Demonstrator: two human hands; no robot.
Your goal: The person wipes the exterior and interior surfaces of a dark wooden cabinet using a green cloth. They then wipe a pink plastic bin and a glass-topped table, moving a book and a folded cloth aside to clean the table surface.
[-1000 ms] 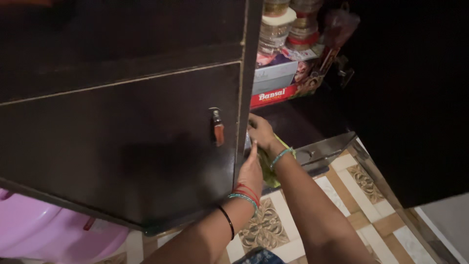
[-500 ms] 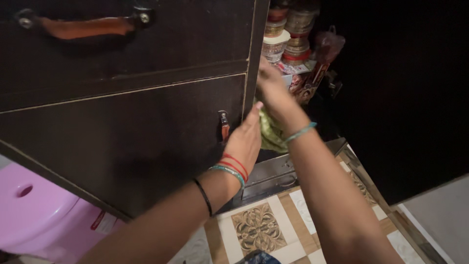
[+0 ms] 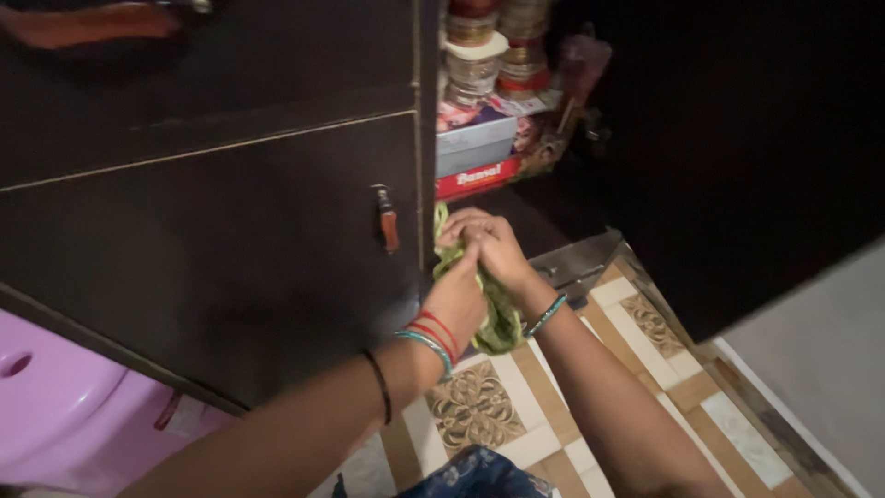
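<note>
A green cloth [image 3: 493,309] is gripped between both closed hands, the left hand [image 3: 458,300] at seven o'clock of the right hand [image 3: 489,244], before the open dark cabinet [image 3: 230,231]. Wiping appears unfinished; bangle stacks [image 3: 489,46] are left at twelve o'clock.

Dim, warm indoor lighting. The tiled floor [image 3: 664,369] and forearms are the brightest areas. The open cupboard interior [image 3: 737,138] falls into near-black shadow. Slight motion blur softens the cupboard door [image 3: 212,231]; overall image grainy.
</note>
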